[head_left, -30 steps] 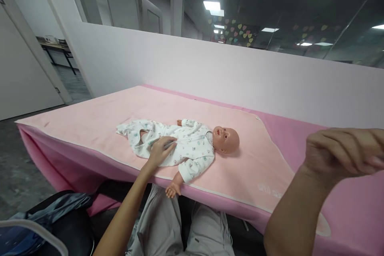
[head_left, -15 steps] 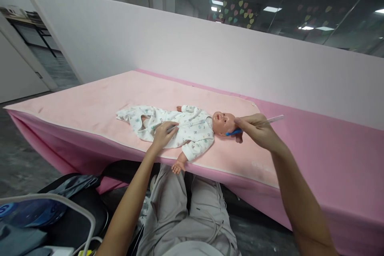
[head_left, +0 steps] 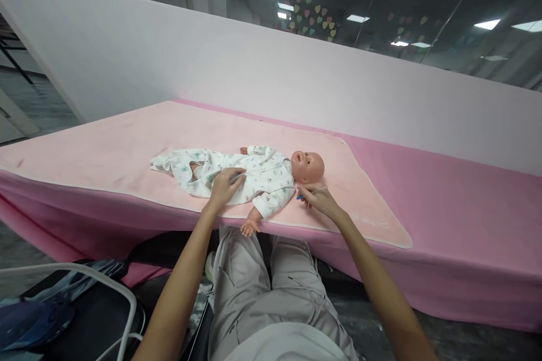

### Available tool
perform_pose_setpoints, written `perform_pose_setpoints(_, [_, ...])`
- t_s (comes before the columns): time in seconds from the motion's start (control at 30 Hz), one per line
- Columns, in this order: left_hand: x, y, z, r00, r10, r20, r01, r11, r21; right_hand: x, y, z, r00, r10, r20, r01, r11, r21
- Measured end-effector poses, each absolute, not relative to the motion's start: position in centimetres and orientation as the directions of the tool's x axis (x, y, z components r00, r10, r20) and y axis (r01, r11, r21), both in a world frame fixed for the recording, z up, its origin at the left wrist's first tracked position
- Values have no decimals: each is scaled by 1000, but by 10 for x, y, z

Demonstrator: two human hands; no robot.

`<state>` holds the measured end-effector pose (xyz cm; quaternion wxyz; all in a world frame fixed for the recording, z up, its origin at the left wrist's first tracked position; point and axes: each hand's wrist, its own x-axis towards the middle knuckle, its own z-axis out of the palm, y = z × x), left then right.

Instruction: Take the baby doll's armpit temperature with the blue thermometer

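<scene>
So there's a baby doll point(head_left: 307, 167) lying face up on the counter point(head_left: 444, 208), pretty much at 12 o'clock from the person sitting there, head over toward 1 o'clock and legs off toward 11. It's wearing a white patterned onesie point(head_left: 265, 177), and its near arm reaches down toward 6 o'clock, with the little hand right at the counter's edge.

The left hand point(head_left: 224, 187) rests on the doll's middle, fingers grasping a small grey object point(head_left: 235, 178); it's mostly covered, so no telling what it is. The right hand point(head_left: 319, 198) is just beside the doll's head, on the near side by the neck, fingers pinched on a blue item point(head_left: 300, 197), mostly hidden too.

Under the doll there's a peachy mat point(head_left: 127, 135) over a pink cloth point(head_left: 486, 237). A white wall point(head_left: 254, 67) runs behind at 12, with heart stickers point(head_left: 317, 9) on the glass above it. Around 9 o'clock there's a black seat point(head_left: 97, 310) with some bluish stuff on it, kinda blurry.
</scene>
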<state>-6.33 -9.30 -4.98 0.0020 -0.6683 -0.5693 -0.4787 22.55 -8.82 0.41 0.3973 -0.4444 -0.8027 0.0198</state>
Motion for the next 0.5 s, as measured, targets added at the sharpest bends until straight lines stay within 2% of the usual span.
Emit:
perform_pose_setpoints(0.13, [-63,-94,-48,-97,754,650,773,-354,526,240,-77,-22,-352,808,472,684,567,-459])
perform_pose_setpoints(0.23, [-63,-94,-47,-99,758,645,781,-343,522,246,-67,-31,-407,774,485,631,622,-464])
perform_pose_setpoints(0.33, [-64,-94,-48,-114,761,638,792,-318,522,242,-60,-41,-471,726,501,642,672,-370])
perform_pose_setpoints(0.5, [-65,-93,-49,-119,761,638,801,-306,515,233,-61,-61,-559,711,428,731,665,-150])
